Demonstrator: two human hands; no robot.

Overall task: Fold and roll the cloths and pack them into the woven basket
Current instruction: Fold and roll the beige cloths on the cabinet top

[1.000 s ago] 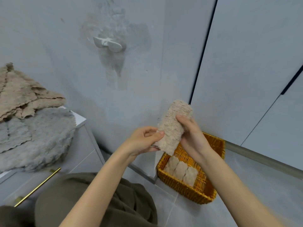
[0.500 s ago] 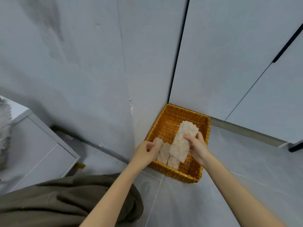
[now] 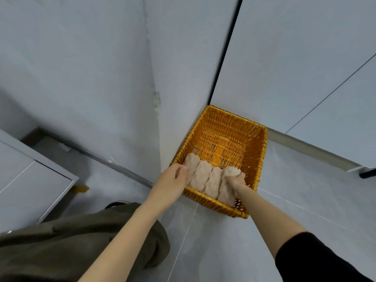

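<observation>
An orange woven basket (image 3: 262, 151) sits on the floor in the corner of two walls. Several beige rolled cloths (image 3: 201, 176) lie side by side along its near wall. My right hand (image 3: 236, 181) grips the rightmost rolled cloth (image 3: 226, 192), pressed down into the row. My left hand (image 3: 173, 177) rests at the basket's left near corner, its fingers pressing against the leftmost roll (image 3: 190, 163). The far half of the basket holds nothing.
Grey walls rise behind the basket, with a dark vertical seam (image 3: 225, 51). A white cabinet (image 3: 30, 180) stands at the left. My olive-clad knee (image 3: 81, 241) fills the lower left. Pale floor tiles (image 3: 295, 200) spread right of the basket.
The rolled cloth went from raised in both hands down into the basket, beside the other rolls. The view has swung right and down; the cloth pile on the cabinet has left view.
</observation>
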